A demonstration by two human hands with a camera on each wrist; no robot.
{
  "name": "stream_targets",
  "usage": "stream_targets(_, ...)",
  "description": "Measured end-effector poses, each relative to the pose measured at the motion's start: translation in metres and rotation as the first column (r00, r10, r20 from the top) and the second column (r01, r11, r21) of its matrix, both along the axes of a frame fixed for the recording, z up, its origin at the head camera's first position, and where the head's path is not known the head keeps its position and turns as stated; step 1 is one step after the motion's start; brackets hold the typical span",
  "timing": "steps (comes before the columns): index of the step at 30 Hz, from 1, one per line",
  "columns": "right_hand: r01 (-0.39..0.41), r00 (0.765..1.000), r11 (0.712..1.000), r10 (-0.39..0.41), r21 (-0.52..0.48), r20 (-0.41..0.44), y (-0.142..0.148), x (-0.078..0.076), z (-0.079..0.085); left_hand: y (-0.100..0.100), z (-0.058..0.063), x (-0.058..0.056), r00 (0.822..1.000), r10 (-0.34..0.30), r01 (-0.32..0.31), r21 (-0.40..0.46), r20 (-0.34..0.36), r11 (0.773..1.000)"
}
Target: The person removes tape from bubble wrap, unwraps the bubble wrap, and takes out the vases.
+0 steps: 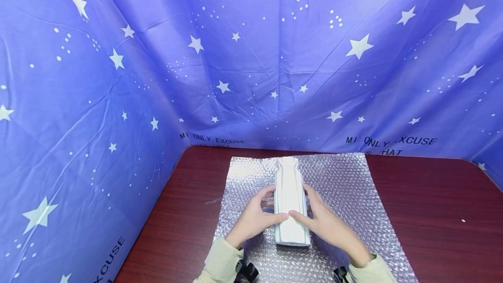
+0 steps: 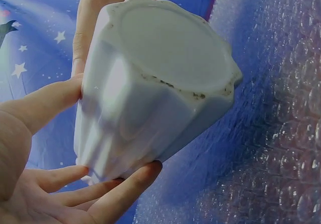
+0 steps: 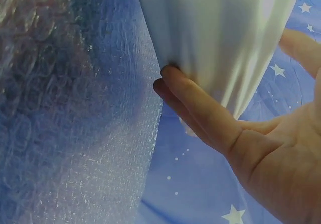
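A white, fluted ceramic vase (image 1: 289, 195) lies lengthwise over the bubble wrap (image 1: 338, 187), its narrow neck pointing to the back. From the left side my left hand (image 1: 255, 215) grips it, thumb on top and fingers underneath along the side. My right hand (image 1: 330, 222) holds the opposite side the same way, the two thumbs nearly meeting on the upper face. In the left wrist view the scalloped base of the vase (image 2: 170, 48) faces the camera, with small brown marks on its rim. The right wrist view shows my right fingers (image 3: 205, 108) against the fluted side.
Beneath the bubble wrap is a dark red wooden table (image 1: 432, 213). A blue curtain with white stars (image 1: 275, 56) encloses the back and sides. A small white speck (image 1: 463, 220) lies on the table at right.
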State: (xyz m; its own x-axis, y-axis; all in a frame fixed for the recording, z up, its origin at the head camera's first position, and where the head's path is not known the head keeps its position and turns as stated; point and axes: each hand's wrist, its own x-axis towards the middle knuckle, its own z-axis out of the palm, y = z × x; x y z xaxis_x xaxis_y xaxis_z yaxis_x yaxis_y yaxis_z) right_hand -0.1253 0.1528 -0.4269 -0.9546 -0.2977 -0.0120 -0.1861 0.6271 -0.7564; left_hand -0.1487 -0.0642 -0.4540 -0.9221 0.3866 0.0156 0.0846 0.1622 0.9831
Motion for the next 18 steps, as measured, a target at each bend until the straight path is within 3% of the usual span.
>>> stream_targets(5, 0.026, 1.000, 0.999, -0.026, -0.048, -0.003, -0.0015, -0.0006, 0.0016, -0.0009, 0.0032, 0.0015, 0.999, 0.010, -0.012, 0.044, 0.033, 0.999)
stream_targets(14, 0.057, 0.998, 0.968, -0.054, -0.243, 0.019, -0.0052, -0.0027, -0.0013, -0.0014, 0.0059, 0.0012, 1.000, 0.024, -0.024, 0.099, 0.004, 0.995)
stream_targets(18, 0.056, 0.998, 0.958, -0.057, -0.280, 0.004, -0.0060, -0.0023, -0.0020, -0.0009, 0.0056, 0.0008, 0.999, 0.033, -0.033, 0.137, 0.004, 0.990)
